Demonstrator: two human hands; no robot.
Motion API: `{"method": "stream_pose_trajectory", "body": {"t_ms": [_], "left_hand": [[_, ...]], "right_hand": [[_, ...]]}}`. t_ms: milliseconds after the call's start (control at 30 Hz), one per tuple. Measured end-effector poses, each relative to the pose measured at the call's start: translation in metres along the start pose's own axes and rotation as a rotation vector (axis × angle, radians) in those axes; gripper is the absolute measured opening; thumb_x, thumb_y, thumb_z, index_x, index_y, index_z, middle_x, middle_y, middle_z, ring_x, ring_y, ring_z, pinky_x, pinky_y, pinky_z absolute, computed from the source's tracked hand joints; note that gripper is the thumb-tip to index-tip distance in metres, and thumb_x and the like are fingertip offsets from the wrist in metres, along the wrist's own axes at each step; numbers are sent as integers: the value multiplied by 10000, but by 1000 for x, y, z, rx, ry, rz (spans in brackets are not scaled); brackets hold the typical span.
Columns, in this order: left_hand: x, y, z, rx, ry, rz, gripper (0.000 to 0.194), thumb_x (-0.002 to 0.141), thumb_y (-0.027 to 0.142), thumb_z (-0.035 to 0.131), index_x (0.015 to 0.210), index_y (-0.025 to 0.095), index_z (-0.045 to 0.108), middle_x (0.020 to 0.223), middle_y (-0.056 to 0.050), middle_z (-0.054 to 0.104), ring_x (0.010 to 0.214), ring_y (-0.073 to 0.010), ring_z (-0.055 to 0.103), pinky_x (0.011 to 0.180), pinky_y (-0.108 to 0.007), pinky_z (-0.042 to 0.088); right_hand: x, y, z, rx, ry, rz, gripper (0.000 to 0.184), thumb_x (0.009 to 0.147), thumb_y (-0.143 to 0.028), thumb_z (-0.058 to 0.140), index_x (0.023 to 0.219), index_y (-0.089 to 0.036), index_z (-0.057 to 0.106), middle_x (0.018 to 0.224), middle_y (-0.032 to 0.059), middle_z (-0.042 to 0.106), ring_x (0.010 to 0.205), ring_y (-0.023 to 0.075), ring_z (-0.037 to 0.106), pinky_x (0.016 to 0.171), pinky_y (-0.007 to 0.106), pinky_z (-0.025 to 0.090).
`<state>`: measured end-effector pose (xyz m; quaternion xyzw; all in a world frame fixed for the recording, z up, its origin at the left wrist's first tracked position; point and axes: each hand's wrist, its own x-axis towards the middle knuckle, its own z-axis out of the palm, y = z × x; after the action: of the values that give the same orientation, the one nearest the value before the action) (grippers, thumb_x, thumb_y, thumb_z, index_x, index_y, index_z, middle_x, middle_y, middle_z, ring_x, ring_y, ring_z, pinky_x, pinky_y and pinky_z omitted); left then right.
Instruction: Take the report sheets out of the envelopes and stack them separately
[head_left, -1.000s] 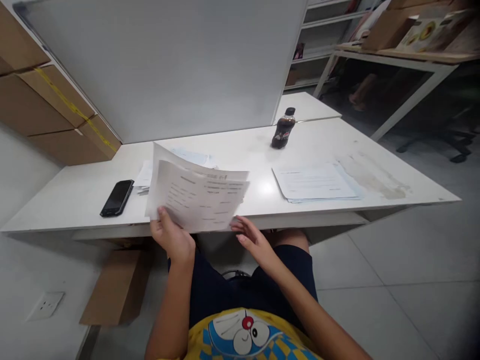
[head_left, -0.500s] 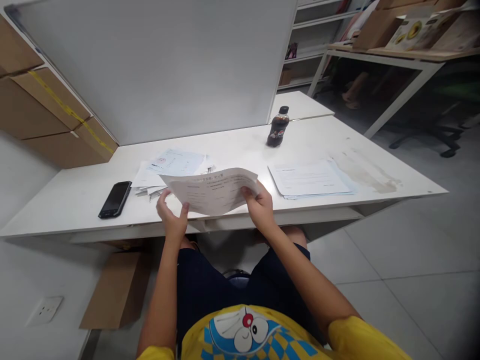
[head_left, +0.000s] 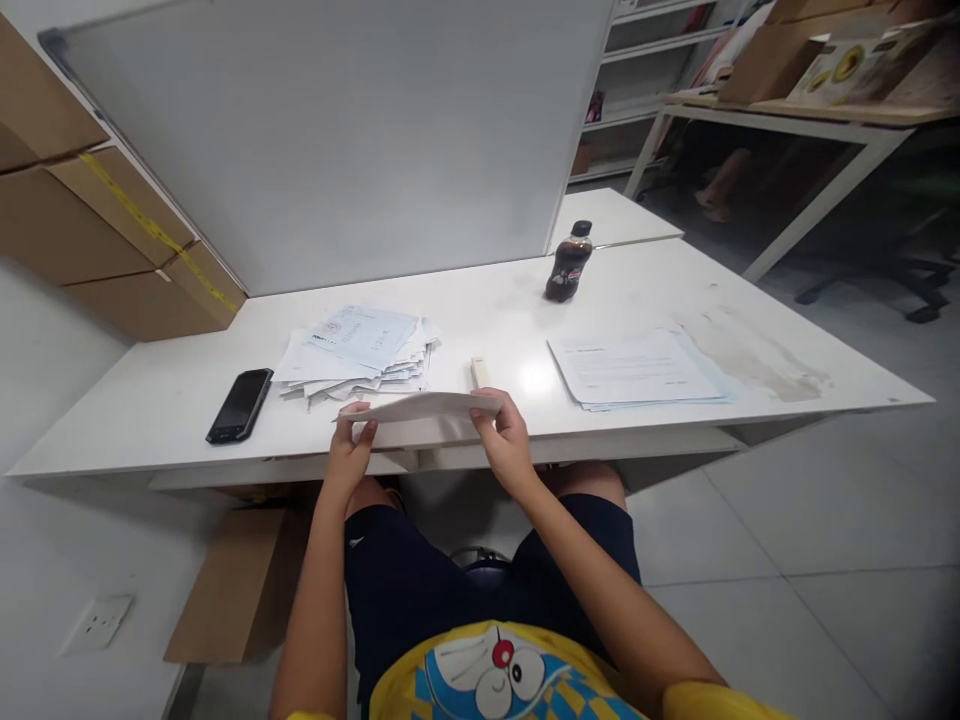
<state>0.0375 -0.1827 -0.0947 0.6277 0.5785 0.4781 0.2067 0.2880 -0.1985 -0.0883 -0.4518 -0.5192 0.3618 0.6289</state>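
Note:
A sheet of paper [head_left: 424, 404] is stretched between my hands just above the desk's front edge, seen nearly edge-on so its print is hidden. My left hand [head_left: 351, 445] pinches its left end between thumb and fingers. At the right end, my right hand [head_left: 504, 435] grips it the same way. Behind the sheet stands or lies a small cream-coloured object [head_left: 479, 373], partly covered by my right hand. A messy pile of papers [head_left: 360, 345] sits beyond my left hand. To the right is a neater stack of papers [head_left: 637, 372].
A black phone [head_left: 240, 405] lies at the left of the white desk [head_left: 495, 320]. A cola bottle [head_left: 568, 262] stands toward the back. A whiteboard [head_left: 337, 140] rises behind the desk, beside cardboard boxes [head_left: 150, 250]. Another person's legs [head_left: 724, 185] show under the far table.
The sheet has tilted from showing its printed face to nearly edge-on, held flatter. The cream-coloured object behind it has come into sight. Both hands still hold the sheet.

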Motion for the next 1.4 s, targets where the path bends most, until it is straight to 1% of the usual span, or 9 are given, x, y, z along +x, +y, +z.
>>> {"method": "stream_pose_trajectory", "body": {"t_ms": [167, 267, 367, 567, 733, 867, 1167, 1267, 1400], "left_hand": [[-13, 7, 1, -34, -49, -64, 266, 879, 448, 536, 993, 216, 599, 1011, -70, 661, 1028, -238, 619, 930, -384, 484], [-22, 15, -1, -83, -229, -109, 209, 843, 376, 560, 970, 219, 613, 947, -43, 671, 942, -223, 639, 871, -366, 506], [-26, 27, 1, -48, -366, -105, 212, 777, 270, 584, 974, 214, 637, 991, -50, 688, 974, -229, 638, 915, -381, 493], [-24, 53, 42, -38, -506, 13, 356, 892, 289, 486, 1237, 239, 561, 1058, -63, 714, 1014, -218, 645, 966, -416, 458], [-27, 69, 84, 240, -422, 166, 379, 888, 280, 508, 1254, 201, 560, 1066, -91, 670, 1008, -252, 591, 955, -434, 443], [-33, 71, 100, 396, -369, 224, 479, 908, 314, 500, 1367, 179, 488, 1246, -132, 613, 1152, -303, 517, 1008, -472, 394], [-43, 63, 103, 406, -371, 230, 624, 921, 314, 481, 1507, 185, 309, 1362, -129, 559, 1260, -312, 447, 1093, -508, 314], [-42, 65, 102, 366, -364, 236, 582, 940, 301, 450, 1500, 209, 321, 1282, -119, 606, 1210, -292, 494, 1064, -495, 349], [-42, 67, 102, 366, -343, 263, 559, 957, 330, 432, 1489, 191, 335, 1359, -147, 554, 1251, -294, 479, 1060, -483, 362]], "right_hand": [[-14, -7, -23, -129, 64, -16, 269, 923, -450, 480, 974, -238, 636, 978, 69, 694, 955, 247, 636, 850, 386, 509], [-27, -7, -55, -202, 47, 52, 265, 902, -441, 496, 980, -231, 639, 931, 61, 699, 911, 253, 641, 832, 388, 507], [-34, 1, -94, -285, 49, 202, 338, 854, -428, 541, 1129, -237, 590, 1042, 68, 690, 973, 259, 634, 859, 398, 497], [-24, 11, -143, -525, 132, 399, 560, 761, -405, 560, 1287, -225, 490, 924, 52, 648, 841, 255, 620, 780, 404, 486], [-12, 10, -156, -557, 151, 415, 597, 731, -379, 561, 1298, -208, 478, 907, 48, 615, 818, 249, 601, 780, 400, 480], [-7, 12, -164, -546, 117, 485, 577, 727, -371, 584, 1278, -222, 496, 928, 49, 609, 815, 240, 602, 762, 388, 494], [-16, 9, -169, -481, 58, 598, 506, 745, -318, 593, 1242, -249, 527, 1194, 103, 647, 1084, 296, 612, 899, 431, 494], [-17, 12, -168, -443, 117, 572, 481, 730, -318, 614, 1201, -248, 553, 1117, 96, 665, 1029, 287, 632, 855, 405, 510], [-11, 15, -167, -420, 182, 533, 554, 716, -354, 618, 1253, -256, 525, 970, 49, 642, 861, 253, 641, 764, 388, 524]]}}
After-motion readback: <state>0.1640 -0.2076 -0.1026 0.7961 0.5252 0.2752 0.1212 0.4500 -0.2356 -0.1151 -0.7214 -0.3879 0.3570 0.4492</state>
